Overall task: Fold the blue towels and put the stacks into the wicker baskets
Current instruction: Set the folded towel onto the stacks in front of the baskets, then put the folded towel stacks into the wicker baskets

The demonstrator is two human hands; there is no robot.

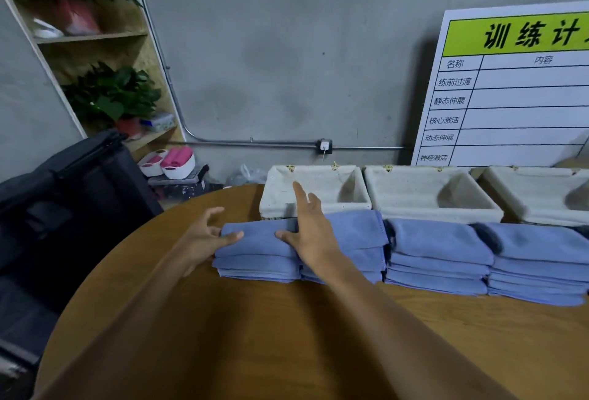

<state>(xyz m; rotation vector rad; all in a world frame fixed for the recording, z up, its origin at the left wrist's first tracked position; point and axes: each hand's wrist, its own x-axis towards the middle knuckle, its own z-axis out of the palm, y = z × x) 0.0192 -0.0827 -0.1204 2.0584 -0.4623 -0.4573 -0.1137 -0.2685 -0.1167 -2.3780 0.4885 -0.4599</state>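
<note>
Both hands, left (207, 235) and right (310, 234), lie loose-fingered, gripping nothing, on the frame-centre stack of folded blue fleece towels (258, 256).

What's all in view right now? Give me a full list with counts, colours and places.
towel stacks: three, blue, folded, in a row on the table before the baskets
baskets: three, cream-lined, along the table's far edge
table: one, brown, round-edged
board: one, white with a green header, leaning on the wall
plants: two, green, on the left shelf
bag: one, black, left of the table
left hand: touching the leftmost stack's left end
right hand: flat on that stack's top
</note>
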